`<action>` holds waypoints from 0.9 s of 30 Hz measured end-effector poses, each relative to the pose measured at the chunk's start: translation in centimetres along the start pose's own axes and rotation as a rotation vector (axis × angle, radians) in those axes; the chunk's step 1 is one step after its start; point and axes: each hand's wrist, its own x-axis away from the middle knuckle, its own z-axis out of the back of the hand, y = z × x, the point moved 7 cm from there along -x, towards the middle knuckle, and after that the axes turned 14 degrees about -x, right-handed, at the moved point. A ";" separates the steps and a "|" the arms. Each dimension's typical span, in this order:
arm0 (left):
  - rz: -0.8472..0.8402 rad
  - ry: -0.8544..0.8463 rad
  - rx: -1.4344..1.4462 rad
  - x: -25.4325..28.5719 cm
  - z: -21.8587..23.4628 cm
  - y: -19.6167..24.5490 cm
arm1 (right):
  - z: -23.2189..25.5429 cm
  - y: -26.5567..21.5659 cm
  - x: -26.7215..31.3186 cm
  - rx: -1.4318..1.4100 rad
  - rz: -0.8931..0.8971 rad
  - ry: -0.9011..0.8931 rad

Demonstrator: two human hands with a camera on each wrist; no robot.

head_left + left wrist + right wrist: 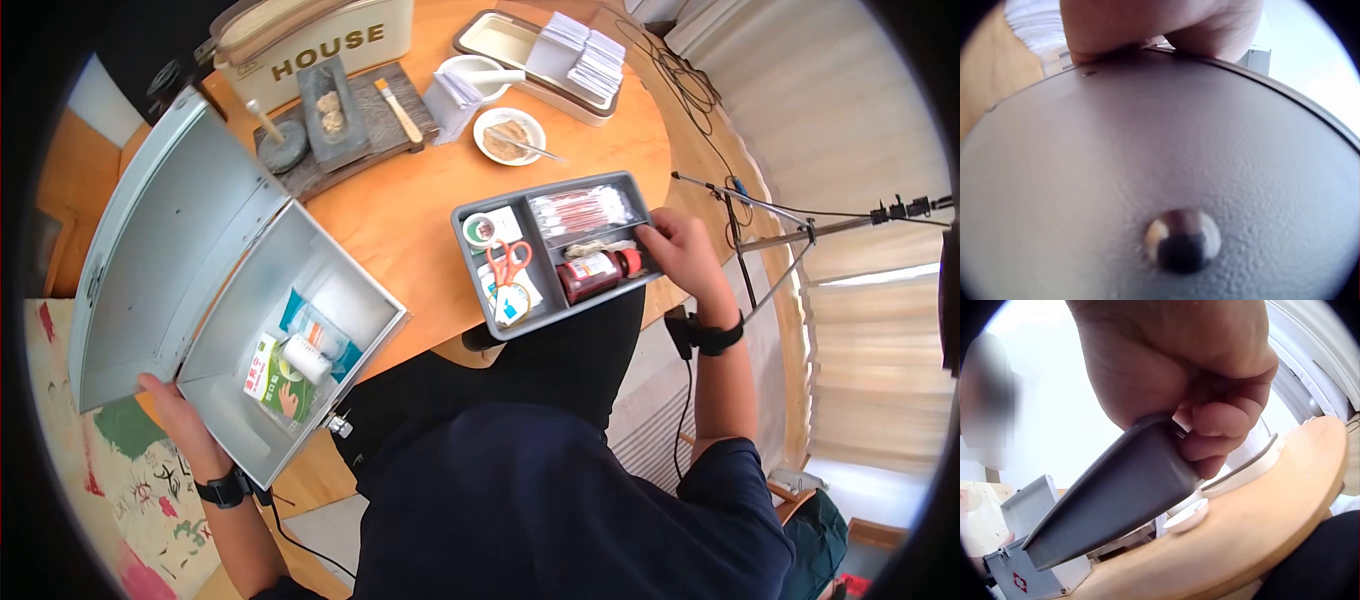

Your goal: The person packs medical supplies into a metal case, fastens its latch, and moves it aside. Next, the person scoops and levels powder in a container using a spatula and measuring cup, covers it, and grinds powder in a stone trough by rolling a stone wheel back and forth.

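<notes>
My right hand (pixel 683 255) grips the right end of a grey divided tray (pixel 580 309), thumb over the rim and fingers curled beneath in the right wrist view. Inside it lie orange-handled scissors (pixel 509 262), a roll of tape (pixel 480 231), bagged cotton swabs (pixel 585 210) and a dark red bottle (pixel 592 275). To the left, a silver metal first-aid box (pixel 222 420) stands with its lid (pixel 150 270) raised. My left hand (pixel 188 425) holds its side edge near the hinge. A white bottle (pixel 306 358), a green-and-white packet (pixel 276 385) and a blue-and-clear packet (pixel 320 332) lie in the box.
Along the table's far side are a wooden board (pixel 360 140) with a stone slab (pixel 335 120) and brush (pixel 400 112), a white bowl (pixel 510 137) of brown powder, a paper-filled case (pixel 545 65) and a HOUSE container (pixel 330 50). A metal stand (pixel 770 240) is at right.
</notes>
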 end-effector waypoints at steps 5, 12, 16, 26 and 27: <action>-0.059 0.034 -0.048 0.1 0.1 0.5 | -0.2 4.2 -1.3 0.065 -0.051 0.003; -0.107 0.072 -0.068 -0.1 0.3 0.7 | -1.1 6.2 -3.7 0.120 -0.133 -0.029; -0.099 0.122 -0.047 -0.6 0.8 0.1 | -1.1 6.7 -4.2 0.051 -0.165 -0.013; -0.076 0.062 -0.034 -1.7 2.3 -1.8 | -2.6 -4.8 -8.9 0.287 0.218 0.037; -0.077 0.053 -0.038 -1.5 1.9 -1.4 | -4.3 -5.5 -10.2 0.310 0.270 -0.021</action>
